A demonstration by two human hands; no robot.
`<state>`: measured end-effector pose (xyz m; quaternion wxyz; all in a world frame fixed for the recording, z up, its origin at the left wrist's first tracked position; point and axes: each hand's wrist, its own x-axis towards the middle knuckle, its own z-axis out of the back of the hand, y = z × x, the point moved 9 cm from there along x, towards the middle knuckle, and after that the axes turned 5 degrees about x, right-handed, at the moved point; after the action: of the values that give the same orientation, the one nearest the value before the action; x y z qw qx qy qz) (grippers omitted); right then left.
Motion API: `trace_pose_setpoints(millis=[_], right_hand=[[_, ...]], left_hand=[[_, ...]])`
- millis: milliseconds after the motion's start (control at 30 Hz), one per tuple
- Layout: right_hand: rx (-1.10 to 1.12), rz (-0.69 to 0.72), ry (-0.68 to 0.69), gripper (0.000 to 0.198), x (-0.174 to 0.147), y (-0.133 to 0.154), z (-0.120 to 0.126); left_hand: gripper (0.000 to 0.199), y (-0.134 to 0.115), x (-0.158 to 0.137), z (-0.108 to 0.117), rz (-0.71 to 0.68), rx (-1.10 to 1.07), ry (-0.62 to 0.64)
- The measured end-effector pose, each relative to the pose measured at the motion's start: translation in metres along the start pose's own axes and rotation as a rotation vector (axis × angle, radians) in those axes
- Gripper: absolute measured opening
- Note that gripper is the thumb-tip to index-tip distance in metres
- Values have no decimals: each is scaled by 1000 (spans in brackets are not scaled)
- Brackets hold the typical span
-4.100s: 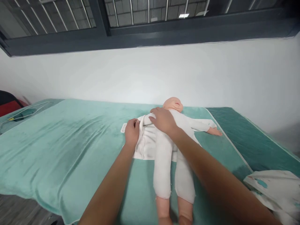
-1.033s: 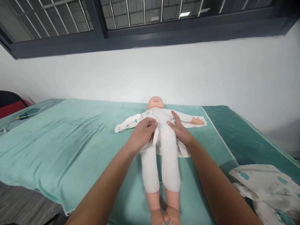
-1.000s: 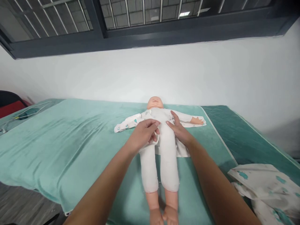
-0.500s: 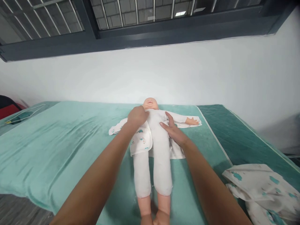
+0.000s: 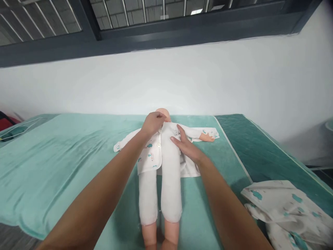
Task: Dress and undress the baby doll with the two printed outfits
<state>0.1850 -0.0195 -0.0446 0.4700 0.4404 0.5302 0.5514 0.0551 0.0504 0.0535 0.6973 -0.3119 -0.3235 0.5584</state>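
Observation:
A baby doll (image 5: 171, 166) lies on its back with its feet toward me, its body and upper legs padded in white. It wears a white baby shirt (image 5: 149, 158) with green prints and a button at the edge; the front panel on the left covers part of the torso. At the collar, just below the doll's head (image 5: 163, 113), my left hand (image 5: 153, 124) is closed in a pinch on the shirt; its fingertips are partly hidden. My right hand (image 5: 186, 146) rests on the doll's side, thumb and fingers apart, near the other shirt half (image 5: 191, 168) spread beneath.
A green sheet (image 5: 73, 156) covers the bed, with a darker green cloth (image 5: 260, 149) on the right. Crumpled printed baby clothing (image 5: 288, 205) lies at the lower right. Behind stand a white wall (image 5: 166, 80) and a barred window. A red and black object (image 5: 6, 121) sits far left.
My left hand has shifted up toward the doll's neck, and the left shirt panel now lies flatter with its button showing. The right hand stays at the doll's side. The view has moved slightly right.

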Motion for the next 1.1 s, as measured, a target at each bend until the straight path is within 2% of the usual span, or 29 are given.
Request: trace_pose_setpoints(millis=[133,233,333,433,533,633,733,833,900,1000,1100], right_hand=[[114,84,-17,94,4,3,-5],[283,184,-62,82,9,3,-8],[403,182,-80,68,15,-2,-11],[397,172,-57,59,14,2,-14],[341,241,18,61,5,22,-19],[298,297,95,67,-2,37,-19],[248,279,108,55,-2,33,-6],[119,214,39,35,4,16,15],[-115,143,-101,28,8,1,33],[-563,25,-369,34,9,-13,59],[-788,-77,-482,40,6,-19,71]], left_hand=[[18,-7,5,3,-114,-4,-83],[16,-22,6,1,-219,69,-77],[19,-45,4,-6,-321,166,-18],[29,-64,0,-35,-388,279,207],[42,-73,-4,-70,-462,534,378],[30,-78,-1,-91,-546,791,376],[26,-77,7,-93,-539,808,312],[29,-72,12,-87,-515,752,274],[27,-69,11,-86,-535,744,280],[24,-70,6,-87,-578,751,294],[25,-70,3,-87,-590,761,304]])
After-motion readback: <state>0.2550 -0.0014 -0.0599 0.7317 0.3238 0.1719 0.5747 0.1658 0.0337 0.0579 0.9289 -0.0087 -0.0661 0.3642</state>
